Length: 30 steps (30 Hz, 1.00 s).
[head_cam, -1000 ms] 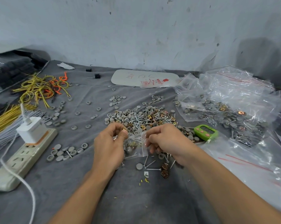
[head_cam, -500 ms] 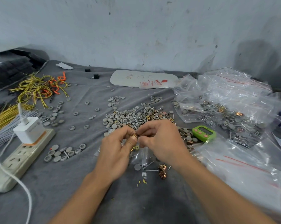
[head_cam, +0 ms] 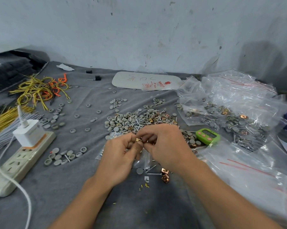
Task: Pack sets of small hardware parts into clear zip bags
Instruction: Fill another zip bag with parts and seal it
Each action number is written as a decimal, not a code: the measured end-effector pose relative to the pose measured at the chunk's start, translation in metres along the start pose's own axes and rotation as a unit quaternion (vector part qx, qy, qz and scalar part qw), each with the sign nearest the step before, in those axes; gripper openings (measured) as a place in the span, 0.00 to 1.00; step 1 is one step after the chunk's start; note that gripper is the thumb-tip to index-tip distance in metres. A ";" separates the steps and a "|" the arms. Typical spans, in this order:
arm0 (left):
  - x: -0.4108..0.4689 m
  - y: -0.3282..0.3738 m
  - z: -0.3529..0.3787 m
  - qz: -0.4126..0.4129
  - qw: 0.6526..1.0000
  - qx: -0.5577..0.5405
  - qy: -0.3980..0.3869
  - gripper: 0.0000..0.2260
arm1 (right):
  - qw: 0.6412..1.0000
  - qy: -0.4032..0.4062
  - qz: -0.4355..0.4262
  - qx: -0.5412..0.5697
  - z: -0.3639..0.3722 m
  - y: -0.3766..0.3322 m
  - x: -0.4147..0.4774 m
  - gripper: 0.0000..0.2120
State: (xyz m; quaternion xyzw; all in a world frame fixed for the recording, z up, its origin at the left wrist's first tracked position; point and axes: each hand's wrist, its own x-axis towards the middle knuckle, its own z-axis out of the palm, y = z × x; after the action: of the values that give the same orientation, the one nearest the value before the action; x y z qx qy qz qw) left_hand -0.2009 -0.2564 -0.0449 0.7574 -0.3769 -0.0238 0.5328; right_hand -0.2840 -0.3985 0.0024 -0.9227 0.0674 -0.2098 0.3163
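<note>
Your left hand (head_cam: pixel 121 156) pinches a small brass clip (head_cam: pixel 138 140) between thumb and forefinger, and the curled fingertips of your right hand (head_cam: pixel 167 146) seem to close on the same piece from the other side. Both sit just above the small zip bag (head_cam: pixel 143 161), which lies on the cloth beneath your knuckles. The clip looks light, stiff and sharp-edged, so hold it by its flat faces. The bag is thin, slick film that will likely slide and collapse, so take it by the lip at the zip. Just near of the bag lie a grey cap (head_cam: pixel 139 171), a screw (head_cam: pixel 153 174) and two copper clips (head_cam: pixel 165 175); these are probably slippery and best picked up singly. The grey cloth (head_cam: pixel 89 187) should stop parts rolling. At far left sit yellow wires (head_cam: pixel 38 91) and a power strip (head_cam: pixel 20 161). The loose pile (head_cam: pixel 139 119) is beyond your hands, then a green timer (head_cam: pixel 207 136) and filled bags (head_cam: pixel 230 113) to the right. A scuffed wall (head_cam: pixel 139 30) closes the back.
</note>
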 end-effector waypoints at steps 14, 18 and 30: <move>0.003 -0.001 0.005 -0.032 0.990 0.076 0.118 0.07 | 0.972 0.036 0.221 0.066 -0.024 0.007 0.009 0.07; 0.006 -0.006 -0.002 -0.062 0.974 0.125 0.176 0.05 | 0.962 -0.038 0.265 -0.044 -0.025 0.015 0.007 0.08; 0.012 -0.016 -0.005 -0.191 0.967 0.061 0.155 0.09 | 0.954 -0.097 0.270 0.082 0.016 0.010 0.009 0.12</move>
State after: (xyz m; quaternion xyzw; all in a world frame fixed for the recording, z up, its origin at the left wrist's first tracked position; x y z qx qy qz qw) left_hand -0.1819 -0.2575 -0.0518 0.8410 -0.1382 0.0158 0.5228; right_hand -0.2694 -0.3998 -0.0121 -0.8570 0.2655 -0.0304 0.4407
